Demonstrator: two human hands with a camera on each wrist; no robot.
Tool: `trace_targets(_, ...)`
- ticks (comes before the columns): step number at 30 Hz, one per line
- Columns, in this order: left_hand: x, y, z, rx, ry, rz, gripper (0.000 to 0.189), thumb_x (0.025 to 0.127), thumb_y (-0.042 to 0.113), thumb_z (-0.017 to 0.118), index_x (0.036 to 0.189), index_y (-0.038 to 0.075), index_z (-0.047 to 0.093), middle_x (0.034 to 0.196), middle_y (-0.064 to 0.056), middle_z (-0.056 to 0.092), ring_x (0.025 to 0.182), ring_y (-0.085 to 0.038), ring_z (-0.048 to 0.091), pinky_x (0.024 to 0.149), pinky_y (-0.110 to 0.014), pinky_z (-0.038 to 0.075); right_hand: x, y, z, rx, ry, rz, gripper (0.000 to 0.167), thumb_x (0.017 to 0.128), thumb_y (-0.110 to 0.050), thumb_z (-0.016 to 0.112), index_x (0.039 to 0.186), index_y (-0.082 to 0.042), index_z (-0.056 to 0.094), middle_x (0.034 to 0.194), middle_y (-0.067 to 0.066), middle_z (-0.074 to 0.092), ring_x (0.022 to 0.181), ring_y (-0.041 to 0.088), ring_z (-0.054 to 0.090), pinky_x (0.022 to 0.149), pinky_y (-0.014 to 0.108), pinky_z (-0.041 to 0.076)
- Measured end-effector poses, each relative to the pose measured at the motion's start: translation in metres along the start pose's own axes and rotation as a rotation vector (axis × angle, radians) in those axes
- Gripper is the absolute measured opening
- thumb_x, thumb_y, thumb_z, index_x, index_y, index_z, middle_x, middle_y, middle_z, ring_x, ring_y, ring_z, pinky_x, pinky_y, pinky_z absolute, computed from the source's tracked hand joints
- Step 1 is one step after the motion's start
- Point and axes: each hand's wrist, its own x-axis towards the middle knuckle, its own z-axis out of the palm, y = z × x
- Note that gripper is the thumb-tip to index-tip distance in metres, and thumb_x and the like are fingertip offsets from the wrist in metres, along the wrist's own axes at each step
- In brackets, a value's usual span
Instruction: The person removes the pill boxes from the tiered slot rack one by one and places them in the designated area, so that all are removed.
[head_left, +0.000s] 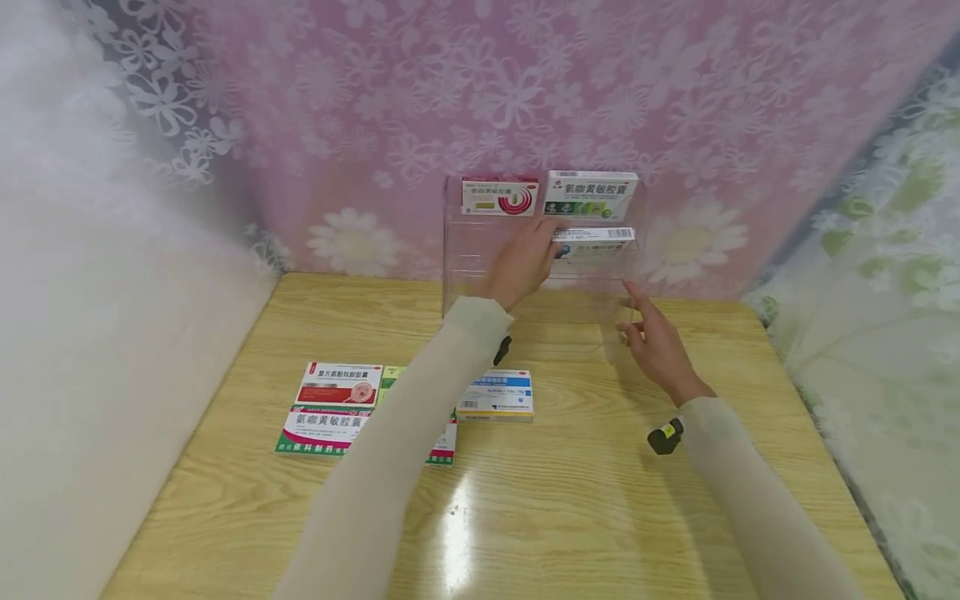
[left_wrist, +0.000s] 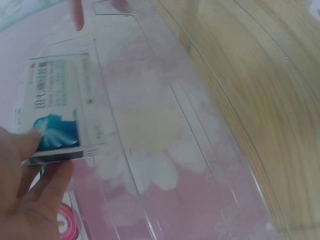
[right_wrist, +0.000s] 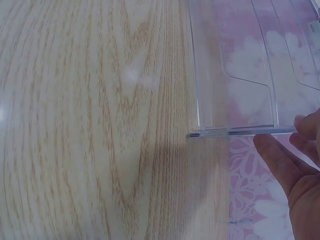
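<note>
A clear plastic display rack (head_left: 480, 287) stands at the back of the table against the flowered cloth. My left hand (head_left: 525, 262) pinches the left end of a white medicine box (head_left: 600, 248) with a teal picture (left_wrist: 57, 132). This box sits in the rack's middle tier, behind its clear front lip. At the rack's right side, my right hand (head_left: 660, 346) holds the thin side wall (right_wrist: 240, 131), with fingertips on both faces of it. On the top tier stand a red-and-white medicine box (head_left: 483, 198) and a white-and-green medicine box (head_left: 588, 196).
Left of centre on the wooden table (head_left: 570, 500) lie more medicine boxes: a red-and-white one (head_left: 337, 385), a green-and-magenta one (head_left: 315, 429) and a blue-and-white one (head_left: 498, 396). My left sleeve hides part of this group. Cloth walls (head_left: 112, 250) border the table.
</note>
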Motion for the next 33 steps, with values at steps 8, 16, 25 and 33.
trace_targets(8,-0.038,-0.006,-0.030,-0.212,0.100,0.009,0.039,0.115,0.025,0.058,0.153,0.014,0.059,0.139,-0.006,0.059,0.108,-0.016,0.061,0.095,-0.026,0.057,-0.001,0.001,-0.003,-0.012,0.008,0.003,0.080,0.110,-0.002,0.060,0.176,-0.024,0.021,0.157,0.038,0.050,0.106,0.051,0.075,0.074,0.055,0.057)
trace_targets(16,-0.106,-0.019,-0.038,-0.341,-0.047,-0.030,0.035,0.112,0.022,0.066,0.145,0.011,0.066,0.130,-0.007,0.059,0.113,-0.020,0.066,0.099,-0.030,0.062,-0.003,0.004,-0.001,-0.014,-0.001,0.004,0.081,0.110,-0.003,0.061,0.176,-0.024,0.020,0.158,0.038,0.049,0.105,0.051,0.075,0.075,0.055,0.056)
trace_targets(25,-0.182,-0.051,-0.025,-0.391,-0.290,-0.127,0.031,0.109,0.022,0.071,0.139,0.014,0.068,0.142,-0.004,0.062,0.117,-0.020,0.065,0.098,-0.036,0.063,0.000,0.001,0.001,0.001,0.005,-0.017,0.079,0.110,-0.001,0.059,0.176,-0.022,0.022,0.158,0.037,0.049,0.107,0.051,0.075,0.072,0.052,0.057)
trace_targets(33,-0.223,-0.069,-0.015,-0.402,-0.426,-0.155,0.028,0.106,0.027,0.074,0.133,0.020,0.069,0.131,0.003,0.067,0.114,-0.017,0.063,0.095,-0.035,0.059,-0.002,0.000,0.000,-0.011,-0.006,-0.019,0.078,0.111,-0.002,0.058,0.176,-0.021,0.019,0.159,0.038,0.047,0.109,0.053,0.074,0.074,0.058,0.058)
